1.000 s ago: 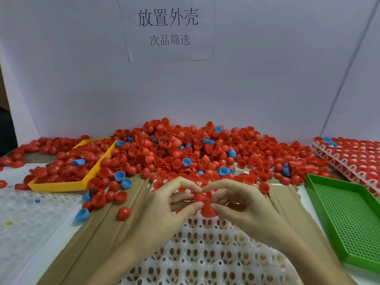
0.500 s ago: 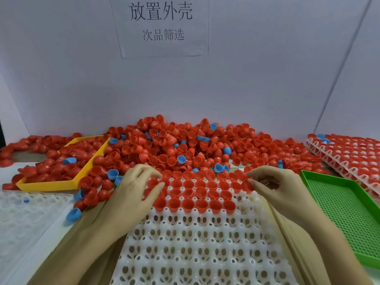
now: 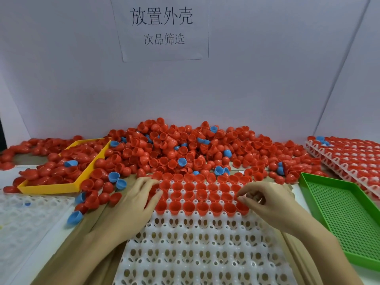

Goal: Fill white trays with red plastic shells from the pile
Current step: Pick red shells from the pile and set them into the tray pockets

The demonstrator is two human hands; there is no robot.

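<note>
A white tray with egg-shaped pockets lies in front of me on brown cardboard. Its far rows hold several red shells, open side up; the near pockets are bare. Behind it spreads a big pile of red shells. My left hand rests with relaxed fingers on the tray's far left corner and touches the shells there. At the right end of the filled rows, my right hand has curled fingers, with thumb and forefinger pinching a red shell at the tray's edge.
A yellow tray of red shells sits at the left. A green perforated tray lies at the right, with stacked filled white trays behind it. A bare white tray is at near left. Blue shells are scattered about.
One second ago both hands met over the tray's middle on a shell. They moved apart to the tray's left and right edges; the right hand has since come inward to the row's end.
</note>
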